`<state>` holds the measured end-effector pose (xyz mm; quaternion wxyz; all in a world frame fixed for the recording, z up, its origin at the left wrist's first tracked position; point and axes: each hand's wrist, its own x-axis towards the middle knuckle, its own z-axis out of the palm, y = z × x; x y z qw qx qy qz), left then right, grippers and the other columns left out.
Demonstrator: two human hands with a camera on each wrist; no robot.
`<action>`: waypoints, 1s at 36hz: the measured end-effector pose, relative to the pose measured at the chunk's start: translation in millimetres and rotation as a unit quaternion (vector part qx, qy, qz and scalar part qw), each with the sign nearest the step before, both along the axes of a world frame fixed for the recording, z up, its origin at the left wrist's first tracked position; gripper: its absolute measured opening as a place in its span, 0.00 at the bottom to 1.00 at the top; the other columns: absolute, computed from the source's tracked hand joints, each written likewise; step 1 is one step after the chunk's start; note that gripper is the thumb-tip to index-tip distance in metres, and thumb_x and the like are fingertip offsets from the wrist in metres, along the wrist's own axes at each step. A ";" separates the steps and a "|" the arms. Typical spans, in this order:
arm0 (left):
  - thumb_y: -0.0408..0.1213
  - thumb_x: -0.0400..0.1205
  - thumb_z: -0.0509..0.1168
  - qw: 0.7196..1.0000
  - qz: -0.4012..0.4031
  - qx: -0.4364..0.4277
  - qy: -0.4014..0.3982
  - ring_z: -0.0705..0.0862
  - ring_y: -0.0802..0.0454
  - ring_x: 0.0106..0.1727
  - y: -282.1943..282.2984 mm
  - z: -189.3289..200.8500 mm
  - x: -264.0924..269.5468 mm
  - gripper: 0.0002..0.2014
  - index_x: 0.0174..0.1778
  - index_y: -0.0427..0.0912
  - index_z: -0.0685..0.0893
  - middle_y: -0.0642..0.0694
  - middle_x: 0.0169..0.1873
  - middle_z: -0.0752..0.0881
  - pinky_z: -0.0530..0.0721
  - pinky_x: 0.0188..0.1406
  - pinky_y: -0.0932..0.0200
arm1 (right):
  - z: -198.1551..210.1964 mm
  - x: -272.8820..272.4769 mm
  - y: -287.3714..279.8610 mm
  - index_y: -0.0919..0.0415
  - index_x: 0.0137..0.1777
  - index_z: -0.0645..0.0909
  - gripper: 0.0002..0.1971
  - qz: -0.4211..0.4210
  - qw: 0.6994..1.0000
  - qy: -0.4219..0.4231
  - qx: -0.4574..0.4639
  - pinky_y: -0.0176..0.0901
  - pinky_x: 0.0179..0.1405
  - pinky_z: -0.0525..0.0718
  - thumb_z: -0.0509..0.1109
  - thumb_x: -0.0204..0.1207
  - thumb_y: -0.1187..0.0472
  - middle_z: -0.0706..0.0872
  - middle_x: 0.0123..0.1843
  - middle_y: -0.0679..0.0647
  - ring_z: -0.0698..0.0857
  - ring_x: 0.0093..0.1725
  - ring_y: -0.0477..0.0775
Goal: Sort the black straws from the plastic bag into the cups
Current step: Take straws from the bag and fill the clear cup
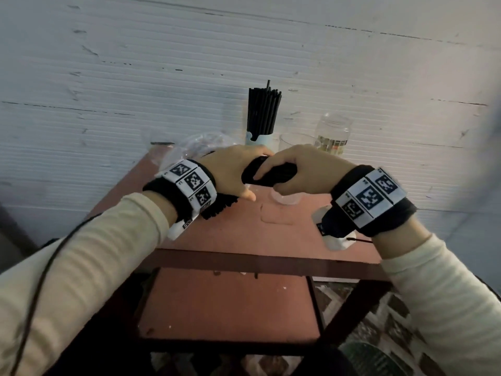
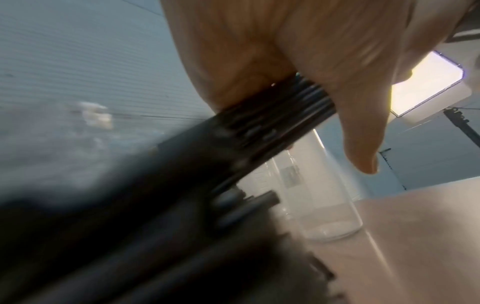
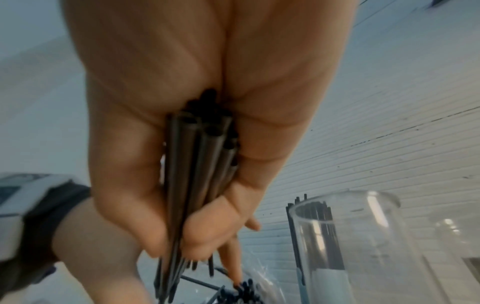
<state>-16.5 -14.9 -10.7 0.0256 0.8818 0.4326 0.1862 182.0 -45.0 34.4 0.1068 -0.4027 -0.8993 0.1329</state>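
Observation:
Both hands meet over the reddish table (image 1: 244, 234). My left hand (image 1: 233, 169) and right hand (image 1: 298, 172) each grip a thick bundle of black straws (image 1: 273, 173) held between them; its ends stick out under the left wrist. In the left wrist view the left hand (image 2: 324, 86) wraps the bundle (image 2: 272, 117). The right wrist view shows the right hand (image 3: 166, 205) curled round straws (image 3: 192, 164). A tall clear cup (image 1: 285, 198) stands just under the hands, with no straws seen in it. Behind it a pale cup (image 1: 260, 138) holds several upright black straws (image 1: 263, 112).
A crumpled clear plastic bag (image 1: 195, 143) lies at the table's back left. A labelled glass jar (image 1: 333, 134) stands at the back right. A white ribbed wall rises right behind the table. A lower shelf (image 1: 230, 302) sits under the tabletop.

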 end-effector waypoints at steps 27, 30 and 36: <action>0.33 0.78 0.73 0.842 0.012 -0.274 -0.465 0.89 0.53 0.48 -10.1 -29.8 73.7 0.11 0.53 0.32 0.86 0.43 0.44 0.90 0.85 0.53 0.60 | -4.0 7.0 3.9 0.55 0.64 0.84 0.13 -0.002 0.951 0.232 0.206 0.22 0.59 0.74 0.68 0.81 0.56 0.82 0.60 0.46 0.78 0.60 0.35; 0.32 0.77 0.75 0.837 0.017 -0.281 -0.469 0.89 0.48 0.52 -8.7 -27.7 71.9 0.12 0.54 0.33 0.86 0.39 0.49 0.91 0.85 0.59 0.55 | -5.2 1.9 4.3 0.56 0.65 0.83 0.15 0.001 0.940 0.260 0.222 0.24 0.63 0.73 0.70 0.79 0.57 0.82 0.63 0.49 0.78 0.62 0.37; 0.34 0.70 0.79 0.826 0.039 -0.346 -0.444 0.87 0.49 0.61 -3.3 -36.7 70.3 0.23 0.61 0.36 0.86 0.41 0.57 0.89 0.79 0.71 0.47 | -14.8 -3.5 6.6 0.60 0.64 0.83 0.15 0.000 0.940 0.261 0.218 0.24 0.65 0.72 0.70 0.79 0.60 0.84 0.62 0.51 0.80 0.62 0.41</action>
